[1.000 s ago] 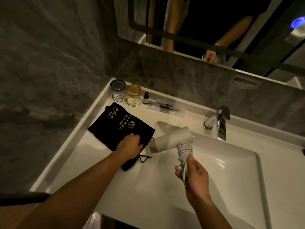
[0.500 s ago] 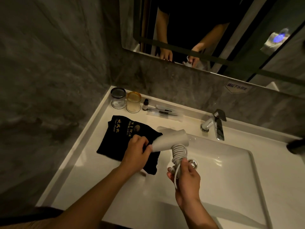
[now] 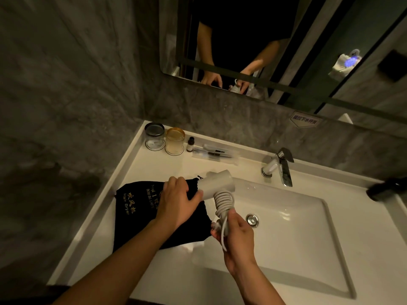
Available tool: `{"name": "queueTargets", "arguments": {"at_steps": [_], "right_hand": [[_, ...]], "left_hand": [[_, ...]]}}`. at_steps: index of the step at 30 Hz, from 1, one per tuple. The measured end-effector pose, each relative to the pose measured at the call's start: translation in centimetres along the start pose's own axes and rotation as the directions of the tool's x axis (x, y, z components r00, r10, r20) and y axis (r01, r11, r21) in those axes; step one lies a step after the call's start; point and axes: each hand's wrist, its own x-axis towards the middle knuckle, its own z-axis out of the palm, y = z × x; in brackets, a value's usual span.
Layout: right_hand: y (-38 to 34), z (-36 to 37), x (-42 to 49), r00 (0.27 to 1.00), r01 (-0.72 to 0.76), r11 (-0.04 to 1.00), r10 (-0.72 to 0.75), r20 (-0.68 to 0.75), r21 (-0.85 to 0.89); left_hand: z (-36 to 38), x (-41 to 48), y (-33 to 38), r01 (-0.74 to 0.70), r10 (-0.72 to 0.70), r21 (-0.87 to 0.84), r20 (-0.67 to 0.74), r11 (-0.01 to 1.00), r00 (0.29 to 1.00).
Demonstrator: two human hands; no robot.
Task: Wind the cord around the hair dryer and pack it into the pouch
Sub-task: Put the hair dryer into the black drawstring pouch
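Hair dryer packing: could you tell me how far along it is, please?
Done: the cord is coiled around the handle. In hand: the right hand grips the handle while the left hand holds the black pouch at the hair dryer nozzle. Left: sliding it inside.

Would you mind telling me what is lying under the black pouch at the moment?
The black pouch lies on the white counter, which shows all around it. The left hand holds its mouth near the hair dryer. Anything beneath the fabric is hidden.
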Motion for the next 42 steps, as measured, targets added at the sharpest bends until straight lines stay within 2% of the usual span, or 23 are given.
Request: {"name": "queueTargets", "arguments": {"at_steps": [4, 7, 10, 15, 21, 25, 29, 35, 39, 42], "right_hand": [[0.3, -0.1, 0.0, 1.000, 0.030, 0.998, -0.029, 0.012, -0.064], [0.4, -0.2, 0.1, 1.000, 0.026, 0.996, -0.027, -0.004, -0.089], [0.2, -0.5, 0.3, 1.000, 0.007, 0.995, -0.006, 0.002, -0.102], [-0.9, -2.0, 1.0, 0.992, -0.075, 0.990, 0.087, 0.095, -0.122], [-2.8, -4.7, 2.7, 0.932, -0.232, 0.953, 0.275, 0.236, -0.195], [-3.5, -5.1, 3.4, 0.880, -0.256, 0.925, 0.343, 0.328, -0.281], [-3.8, -4.3, 4.2, 0.849, -0.278, 0.908, 0.385, 0.362, -0.314], [-2.5, -1.6, 5.1, 0.847, -0.319, 0.926, 0.374, 0.378, -0.200], [-0.6, 0.1, 4.9, 0.863, -0.339, 0.934, 0.355, 0.358, -0.109], [1.0, 0.7, 4.5, 0.843, -0.383, 0.922, 0.322, 0.431, 0.061]], "left_hand": [[0.3, 1.7, 0.4, 0.092, -0.115, 0.195, 0.109, 0.977, 0.987], [1.1, 1.7, 0.4, 0.054, -0.083, 0.202, 0.138, 0.978, 0.987], [1.6, 1.7, 0.6, 0.006, -0.025, 0.141, 0.133, 0.990, 0.991], [1.1, 2.6, 0.7, 0.022, -0.010, -0.120, 0.103, 0.993, 0.995], [0.7, 3.3, 2.0, -0.008, 0.021, -0.219, 0.059, 0.976, 0.998], [1.1, 2.6, 2.7, -0.078, 0.111, -0.293, 0.100, 0.953, 0.989], [1.2, 1.8, 3.6, -0.186, 0.266, -0.335, 0.210, 0.924, 0.941], [0.6, 0.6, 2.9, -0.262, 0.352, -0.336, 0.243, 0.905, 0.904], [0.2, -0.7, 1.4, -0.311, 0.370, -0.250, 0.242, 0.917, 0.897], [0.2, -2.0, 0.0, -0.333, 0.363, -0.153, 0.257, 0.931, 0.896]]}}
